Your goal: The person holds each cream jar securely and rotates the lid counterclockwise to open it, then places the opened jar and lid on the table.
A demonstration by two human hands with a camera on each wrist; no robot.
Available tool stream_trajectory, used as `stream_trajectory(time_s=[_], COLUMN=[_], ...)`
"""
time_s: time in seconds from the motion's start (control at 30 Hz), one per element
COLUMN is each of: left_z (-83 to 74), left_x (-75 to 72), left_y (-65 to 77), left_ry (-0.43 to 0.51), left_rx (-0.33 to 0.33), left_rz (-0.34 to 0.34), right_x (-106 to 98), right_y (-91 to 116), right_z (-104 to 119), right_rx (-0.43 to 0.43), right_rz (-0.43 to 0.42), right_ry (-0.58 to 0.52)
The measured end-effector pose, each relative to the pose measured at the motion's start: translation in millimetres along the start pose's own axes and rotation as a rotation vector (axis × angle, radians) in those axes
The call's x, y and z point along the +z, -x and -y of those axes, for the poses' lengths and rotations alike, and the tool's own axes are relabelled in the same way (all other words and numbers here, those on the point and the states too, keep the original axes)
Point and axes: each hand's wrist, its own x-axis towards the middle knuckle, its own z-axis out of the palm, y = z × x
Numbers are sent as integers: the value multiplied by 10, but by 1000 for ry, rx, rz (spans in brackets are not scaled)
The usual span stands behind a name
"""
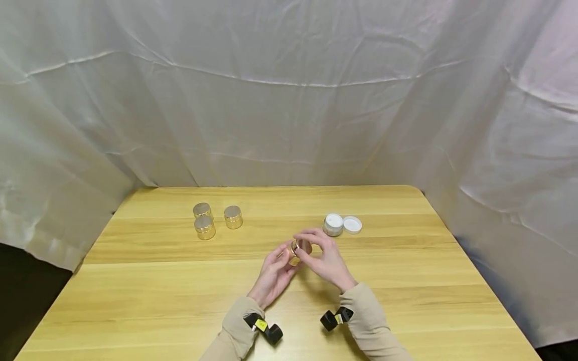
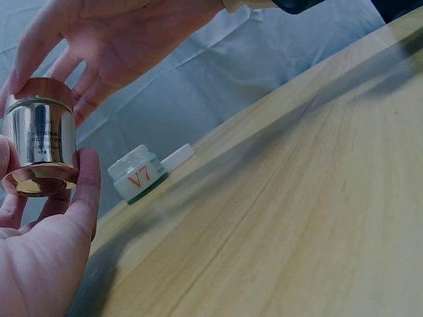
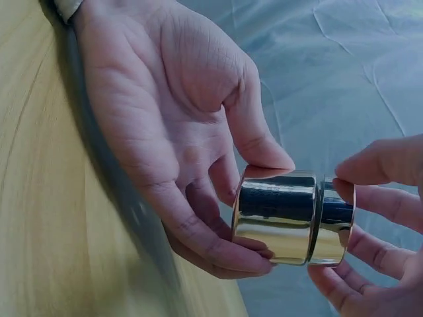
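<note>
Three jars sit over on the left of the bench: a back jar, a front jar just ahead of it, and a side jar a bit to their right. Over on the right there's a lone jar, with a loose lid lying just to its right, can't tell if they touch. The held jar is kinda between those groups but nearer the person, left hand on its left end, right hand on its right. A sheet hangs behind the bench and along both sides.
</note>
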Motion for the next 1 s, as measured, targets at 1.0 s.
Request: stream_trajectory(time_s=[1.0], left_z=[2], left_x=[-8], left_y=[-3], left_ry=[-6], left_rx=[10], left_rz=[18], right_x=[58], right_y=[2], right_z=[25], right_rx=[80], right_rz=[-50], right_ry=[72])
